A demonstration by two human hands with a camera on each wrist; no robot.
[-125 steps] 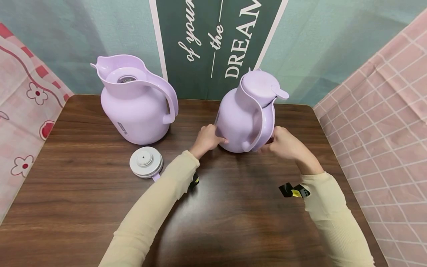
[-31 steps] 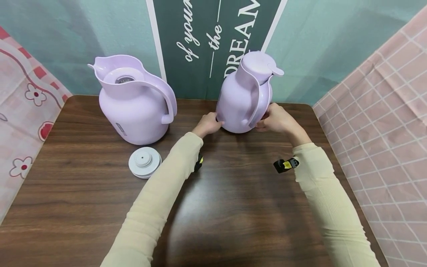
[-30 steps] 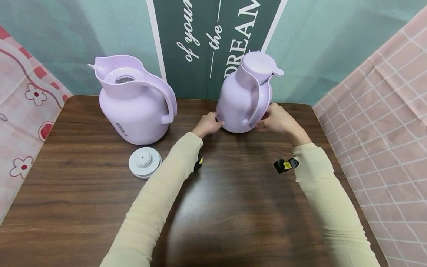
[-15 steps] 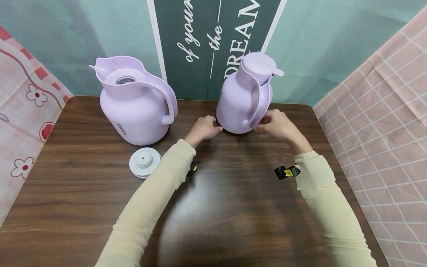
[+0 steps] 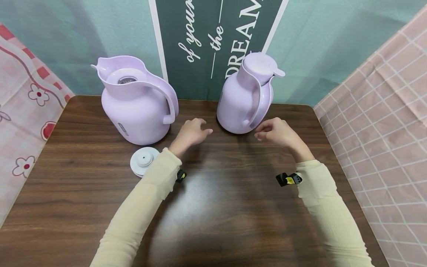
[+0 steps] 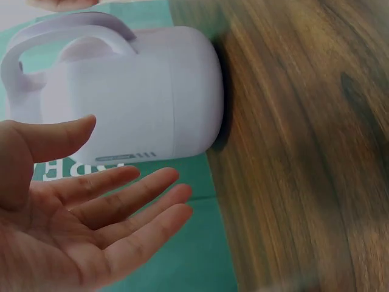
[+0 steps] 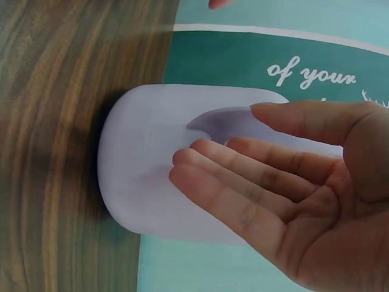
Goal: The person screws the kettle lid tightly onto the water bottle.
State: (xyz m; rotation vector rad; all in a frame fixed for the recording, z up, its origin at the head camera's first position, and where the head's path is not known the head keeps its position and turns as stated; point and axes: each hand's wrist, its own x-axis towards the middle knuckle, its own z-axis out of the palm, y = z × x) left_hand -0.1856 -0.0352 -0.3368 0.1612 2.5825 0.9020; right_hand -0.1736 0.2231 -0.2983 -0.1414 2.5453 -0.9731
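A lilac thermos jug (image 5: 238,102) with its lid on stands upright at the back right of the table. My left hand (image 5: 191,134) is held to the left of this jug, apart from it; in the left wrist view its fingers (image 6: 140,240) are spread and hold nothing. My right hand (image 5: 278,132) hovers just right of the jug's handle (image 5: 261,107), fingers relaxed and holding nothing. Farther left stands a larger lilac thermos jug (image 5: 136,107), its mouth uncovered. In front of it a round white stopper (image 5: 142,160) lies on the table, partly hidden by my left sleeve.
The brown wooden table (image 5: 227,215) ends at a teal backdrop cloth (image 5: 300,48) right behind the jugs. A pink tiled-pattern cloth (image 5: 393,111) borders the right side, a flowered pink cloth (image 5: 30,122) the left.
The lidded jug was pushed back toward the backdrop, both hands at its base. Since then both hands have let go; the left has drawn away leftward, the right slightly down.
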